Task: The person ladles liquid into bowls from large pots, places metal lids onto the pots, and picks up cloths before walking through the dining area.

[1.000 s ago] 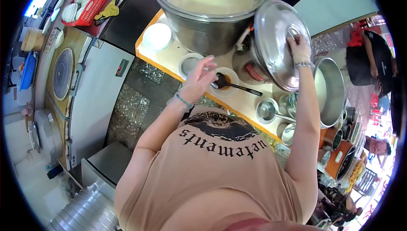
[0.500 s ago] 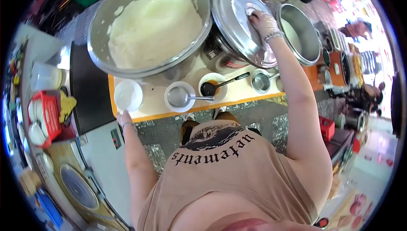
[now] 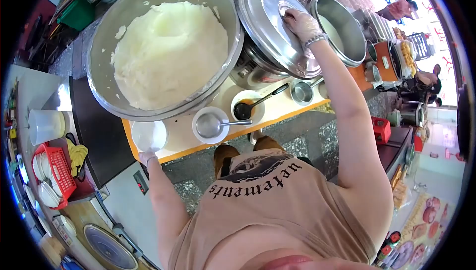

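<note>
My right hand (image 3: 303,26), in a clear glove, is closed on the handle of a large round metal lid (image 3: 265,20). The lid leans tilted over a metal pot (image 3: 250,69). My left hand (image 3: 147,158) grips the near edge of a white bowl (image 3: 149,135) at the table's left corner; its fingers are partly hidden. Beyond the bowl stands a big metal pot (image 3: 101,91) holding a soft white mass (image 3: 171,62). A metal ladle (image 3: 208,125) rests in a second white bowl (image 3: 198,113), and a black ladle (image 3: 243,110) lies in a bowl of dark sauce.
A small metal saucepan (image 3: 301,91) stands on the orange-edged table (image 3: 173,153). Right of the lid is another metal pot (image 3: 358,54) with white contents. A red basket (image 3: 62,171) of dishes and a clear plastic tub (image 3: 45,127) are on the left. Other people are at the far right.
The view has shifted, so the big pot and the table items sit lower and further left. Both hands keep their holds on the lid and the white bowl.
</note>
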`<move>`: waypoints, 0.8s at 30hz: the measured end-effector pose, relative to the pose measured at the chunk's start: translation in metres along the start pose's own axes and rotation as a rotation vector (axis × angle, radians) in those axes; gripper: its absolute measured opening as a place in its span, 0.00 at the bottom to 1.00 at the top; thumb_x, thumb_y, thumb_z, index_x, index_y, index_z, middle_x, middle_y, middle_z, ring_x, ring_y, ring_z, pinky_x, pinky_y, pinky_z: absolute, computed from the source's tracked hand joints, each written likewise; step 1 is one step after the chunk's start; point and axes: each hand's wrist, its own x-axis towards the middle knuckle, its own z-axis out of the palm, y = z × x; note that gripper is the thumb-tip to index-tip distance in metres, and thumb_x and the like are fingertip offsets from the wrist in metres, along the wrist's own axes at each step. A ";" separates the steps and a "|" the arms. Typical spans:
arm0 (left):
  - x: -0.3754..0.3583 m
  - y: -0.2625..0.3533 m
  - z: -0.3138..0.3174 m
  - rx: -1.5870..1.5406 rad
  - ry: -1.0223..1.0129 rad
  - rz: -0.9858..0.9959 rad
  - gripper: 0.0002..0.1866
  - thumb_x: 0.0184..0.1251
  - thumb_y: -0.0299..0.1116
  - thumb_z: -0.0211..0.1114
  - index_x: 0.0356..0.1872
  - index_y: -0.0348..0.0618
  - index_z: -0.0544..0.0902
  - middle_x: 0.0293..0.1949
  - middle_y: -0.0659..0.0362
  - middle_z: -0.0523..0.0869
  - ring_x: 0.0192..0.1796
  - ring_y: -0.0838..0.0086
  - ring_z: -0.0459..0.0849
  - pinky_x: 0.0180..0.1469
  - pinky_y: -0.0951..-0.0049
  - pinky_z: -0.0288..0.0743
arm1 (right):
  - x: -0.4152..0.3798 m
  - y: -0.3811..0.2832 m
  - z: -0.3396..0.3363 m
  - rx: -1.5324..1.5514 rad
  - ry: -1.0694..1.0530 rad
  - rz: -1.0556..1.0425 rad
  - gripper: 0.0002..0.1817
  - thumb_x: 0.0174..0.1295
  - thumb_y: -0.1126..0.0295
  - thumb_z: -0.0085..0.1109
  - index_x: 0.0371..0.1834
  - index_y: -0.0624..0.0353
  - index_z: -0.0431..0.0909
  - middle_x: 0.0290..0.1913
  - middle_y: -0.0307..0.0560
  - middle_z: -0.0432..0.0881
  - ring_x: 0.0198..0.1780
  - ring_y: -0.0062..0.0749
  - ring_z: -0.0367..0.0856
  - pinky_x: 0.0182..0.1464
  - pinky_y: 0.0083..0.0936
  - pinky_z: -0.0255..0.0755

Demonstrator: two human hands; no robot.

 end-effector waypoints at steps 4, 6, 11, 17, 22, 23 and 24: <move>0.071 -0.043 0.047 -0.181 -0.064 -0.085 0.25 0.50 0.36 0.70 0.46 0.29 0.77 0.42 0.42 0.84 0.46 0.59 0.84 0.43 0.65 0.77 | -0.005 -0.002 -0.004 0.043 0.023 -0.011 0.23 0.62 0.53 0.55 0.55 0.54 0.76 0.45 0.59 0.82 0.48 0.54 0.80 0.52 0.42 0.72; 0.076 -0.043 0.047 -0.384 -0.217 -0.140 0.27 0.51 0.38 0.70 0.48 0.29 0.76 0.41 0.44 0.84 0.46 0.62 0.84 0.40 0.66 0.78 | -0.009 -0.003 -0.007 0.090 0.030 -0.024 0.24 0.62 0.51 0.55 0.55 0.55 0.76 0.45 0.59 0.82 0.48 0.54 0.80 0.52 0.41 0.72; 0.027 -0.001 0.017 -0.356 -0.117 -0.350 0.17 0.65 0.34 0.59 0.50 0.34 0.76 0.42 0.47 0.83 0.40 0.62 0.85 0.32 0.66 0.80 | -0.017 -0.007 -0.014 0.075 0.069 -0.010 0.28 0.61 0.48 0.56 0.55 0.57 0.76 0.46 0.60 0.82 0.50 0.55 0.80 0.54 0.40 0.72; 0.047 -0.022 0.032 -0.799 -0.235 -0.396 0.20 0.63 0.34 0.59 0.55 0.36 0.73 0.41 0.47 0.83 0.39 0.63 0.86 0.33 0.67 0.79 | -0.020 0.008 -0.011 0.051 0.059 0.026 0.29 0.62 0.47 0.55 0.58 0.57 0.74 0.49 0.63 0.81 0.53 0.54 0.79 0.56 0.39 0.71; 0.042 -0.024 0.008 -0.856 -0.176 -0.247 0.20 0.62 0.33 0.59 0.54 0.37 0.73 0.39 0.47 0.84 0.36 0.63 0.86 0.35 0.67 0.79 | -0.032 0.019 -0.008 0.133 0.114 0.032 0.28 0.63 0.47 0.54 0.59 0.56 0.74 0.52 0.63 0.79 0.55 0.56 0.77 0.58 0.42 0.70; 0.037 -0.020 -0.006 -0.787 -0.100 -0.132 0.17 0.62 0.32 0.58 0.51 0.36 0.76 0.38 0.47 0.85 0.34 0.62 0.86 0.37 0.66 0.79 | -0.037 0.021 -0.008 0.132 0.118 0.052 0.28 0.63 0.47 0.54 0.59 0.56 0.74 0.52 0.63 0.79 0.55 0.56 0.77 0.58 0.42 0.70; 0.032 -0.016 -0.023 -0.459 -0.024 0.058 0.14 0.61 0.32 0.58 0.45 0.35 0.78 0.36 0.47 0.85 0.34 0.59 0.86 0.38 0.63 0.78 | -0.040 0.023 -0.008 0.126 0.116 0.083 0.28 0.63 0.48 0.53 0.59 0.55 0.74 0.53 0.63 0.79 0.56 0.56 0.77 0.58 0.42 0.70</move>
